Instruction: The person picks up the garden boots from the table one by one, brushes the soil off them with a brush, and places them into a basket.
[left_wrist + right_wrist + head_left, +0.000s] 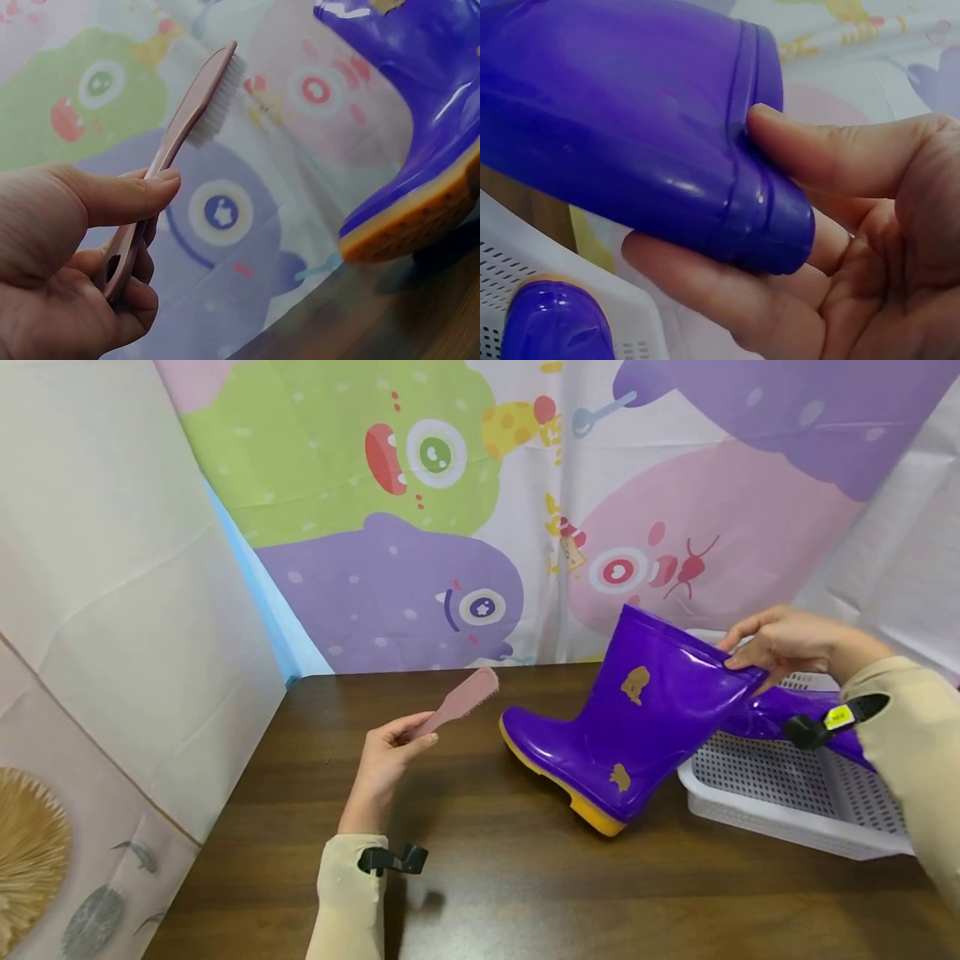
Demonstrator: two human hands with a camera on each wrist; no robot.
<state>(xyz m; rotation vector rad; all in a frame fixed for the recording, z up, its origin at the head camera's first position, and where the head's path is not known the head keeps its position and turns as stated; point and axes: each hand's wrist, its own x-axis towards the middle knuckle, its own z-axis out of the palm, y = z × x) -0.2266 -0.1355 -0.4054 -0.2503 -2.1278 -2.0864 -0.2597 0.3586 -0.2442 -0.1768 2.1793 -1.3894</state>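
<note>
In my left hand I hold a pink scrub brush by its handle, thumb on one side and curled fingers on the other. Its white bristles face right in the left wrist view. My right hand pinches the top rim of a purple rain boot between thumb and fingers. The boot is tilted, its toe pointing left and its shaft leaning right, with a yellow sole and brown patches on the side. Whether its heel touches the table cannot be told.
A white perforated basket stands at the right of the brown table. Inside it lies a second purple boot, partly hidden by the right hand and sleeve. A cartoon-print curtain hangs behind the table; pale cloth covers the left side.
</note>
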